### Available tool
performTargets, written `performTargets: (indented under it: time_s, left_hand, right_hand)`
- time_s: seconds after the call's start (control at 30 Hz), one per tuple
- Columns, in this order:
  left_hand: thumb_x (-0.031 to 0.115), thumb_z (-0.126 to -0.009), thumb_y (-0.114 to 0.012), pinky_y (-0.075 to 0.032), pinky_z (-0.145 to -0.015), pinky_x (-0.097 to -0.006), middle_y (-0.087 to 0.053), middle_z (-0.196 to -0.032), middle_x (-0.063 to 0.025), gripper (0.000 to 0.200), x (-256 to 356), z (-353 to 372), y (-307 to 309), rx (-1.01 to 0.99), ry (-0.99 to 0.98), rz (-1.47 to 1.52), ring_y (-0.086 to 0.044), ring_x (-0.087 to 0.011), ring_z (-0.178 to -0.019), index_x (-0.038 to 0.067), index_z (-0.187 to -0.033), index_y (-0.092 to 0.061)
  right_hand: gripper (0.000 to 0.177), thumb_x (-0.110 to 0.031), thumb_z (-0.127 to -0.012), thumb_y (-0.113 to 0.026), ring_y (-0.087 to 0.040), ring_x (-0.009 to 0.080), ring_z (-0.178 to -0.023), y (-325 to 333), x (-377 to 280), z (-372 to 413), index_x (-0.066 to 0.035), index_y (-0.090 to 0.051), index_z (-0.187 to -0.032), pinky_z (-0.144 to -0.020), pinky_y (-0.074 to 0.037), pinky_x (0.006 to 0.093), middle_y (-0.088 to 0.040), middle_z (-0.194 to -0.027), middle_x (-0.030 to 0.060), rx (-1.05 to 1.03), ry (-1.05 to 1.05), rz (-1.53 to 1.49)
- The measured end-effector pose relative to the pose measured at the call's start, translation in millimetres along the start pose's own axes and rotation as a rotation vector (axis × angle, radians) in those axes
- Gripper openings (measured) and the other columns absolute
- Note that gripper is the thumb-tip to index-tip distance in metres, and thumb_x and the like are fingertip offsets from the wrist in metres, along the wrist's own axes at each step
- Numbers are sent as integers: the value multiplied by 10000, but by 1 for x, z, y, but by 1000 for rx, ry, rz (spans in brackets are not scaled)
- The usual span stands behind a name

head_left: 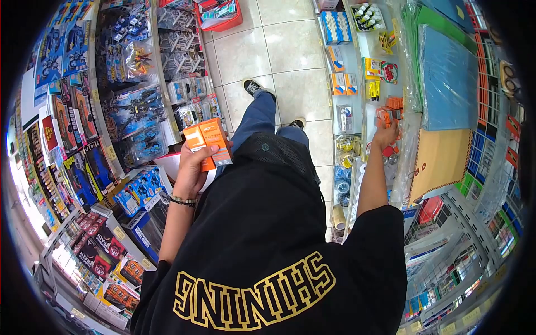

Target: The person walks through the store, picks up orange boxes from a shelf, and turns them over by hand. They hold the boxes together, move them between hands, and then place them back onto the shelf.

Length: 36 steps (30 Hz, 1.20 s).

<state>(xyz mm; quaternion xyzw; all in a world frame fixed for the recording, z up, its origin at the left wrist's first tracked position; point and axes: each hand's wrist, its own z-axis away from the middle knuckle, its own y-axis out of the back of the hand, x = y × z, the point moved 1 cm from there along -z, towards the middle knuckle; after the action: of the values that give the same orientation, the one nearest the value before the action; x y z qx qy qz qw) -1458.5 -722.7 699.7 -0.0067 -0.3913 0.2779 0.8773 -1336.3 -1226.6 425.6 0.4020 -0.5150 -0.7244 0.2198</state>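
Note:
Two orange and white boxes (209, 139) are in my left hand (195, 164), held side by side with the thumb across their front. A beaded bracelet is on that wrist. On the right, my right hand (385, 133) reaches onto a shelf, its fingers at small orange packs (394, 106). The fingers are bent around or against one pack; their tips are partly hidden, so the grip is unclear. Yellow packs (373, 89) lie on the shelf just beyond that hand.
Toy packages (137, 109) fill the left shelves. A red basket (222, 21) stands on the tiled floor (298, 50) ahead. Blue folders (449, 78) and brown envelopes (438, 162) stick out at the right. Blue-white boxes (336, 27) sit at the far end.

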Motion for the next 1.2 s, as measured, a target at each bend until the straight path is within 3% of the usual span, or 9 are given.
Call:
performTargets:
  time_s: [0.1,0.23,0.3,0.53,0.6,1.03,1.1,1.2]
  left_hand:
    - [48,-813,-739,-559,-919,-408,-681,-1106,-154,476,-1,0,0,-6,7,5,-698,-296,-1003,-48,-1244,-562]
    - [29,-819,-727,-561,-917,-403,-685,-1111,-157,448,-2,0,0,-6,24,3,-700,-291,-1002,-49,-1234,-575]
    - [23,-821,-723,-561,-918,-401,-686,-1113,-157,440,-2,2,2,-7,30,1,-701,-290,-1002,-50,-1230,-579]
    - [32,-823,-722,-560,-917,-396,-686,-1106,-149,436,-2,2,2,-16,25,-10,-701,-286,-1005,-47,-1226,-579]
    - [34,-822,-723,-559,-917,-396,-686,-1104,-148,435,-2,2,2,-24,28,-15,-700,-286,-1006,-47,-1224,-579]
    - [27,-817,-729,-559,-919,-403,-689,-1108,-153,447,-3,-2,-1,-25,10,-5,-701,-291,-1003,-45,-1231,-579]
    - [28,-817,-729,-559,-919,-403,-689,-1109,-154,449,-3,-1,-1,-26,12,-10,-701,-291,-1003,-45,-1233,-578]
    - [28,-815,-729,-558,-920,-402,-689,-1107,-156,453,-3,-1,-2,-25,6,-3,-700,-289,-1001,-44,-1236,-576]
  right_hand:
    - [352,-75,-821,-719,-583,391,-1107,-9,10,-1,31,-616,-1141,-954,-458,465,-646,-1147,221,142,131,40]
    - [353,-68,-829,-710,-595,395,-1098,-1,0,3,32,-620,-1155,-951,-463,461,-650,-1159,230,43,56,94]
    - [358,-82,-830,-716,-604,403,-1092,-1,0,6,35,-631,-1158,-951,-470,460,-649,-1171,244,31,123,133]
    - [379,-92,-817,-731,-608,406,-1085,-6,6,6,28,-642,-1166,-947,-475,467,-651,-1184,237,38,65,72]
    - [369,-96,-819,-728,-600,400,-1089,-8,9,7,19,-649,-1161,-943,-475,475,-652,-1181,211,133,152,52]
    - [339,-123,-778,-731,-607,359,-1062,-20,28,19,-93,-727,-1115,-864,-527,451,-661,-1117,156,249,18,184]
    - [306,-70,-771,-730,-666,347,-899,-21,27,21,-98,-726,-1076,-779,-530,456,-693,-986,166,394,187,220]
    - [314,-50,-769,-723,-663,347,-911,-21,23,22,-111,-729,-1076,-797,-527,461,-692,-1003,159,372,141,254]
